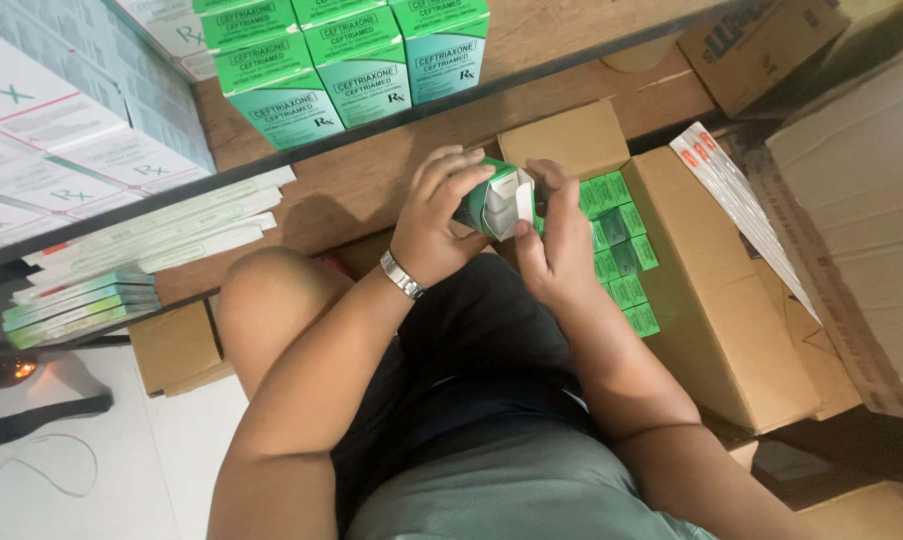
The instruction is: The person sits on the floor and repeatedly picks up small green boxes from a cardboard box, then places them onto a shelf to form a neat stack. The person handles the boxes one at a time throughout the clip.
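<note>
I see my left hand [434, 215] and right hand [557, 240] both closed around a small green box [499, 200], its white end flap open, held above the open carton [717, 300] of green boxes [622, 250]. The shelf edge [372, 130] runs close above; cartons crowd the right side.

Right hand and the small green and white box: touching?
Touching. The head view shows the right hand with its fingers pressed against the small green and white box, which the left hand grips from the other side.
</note>
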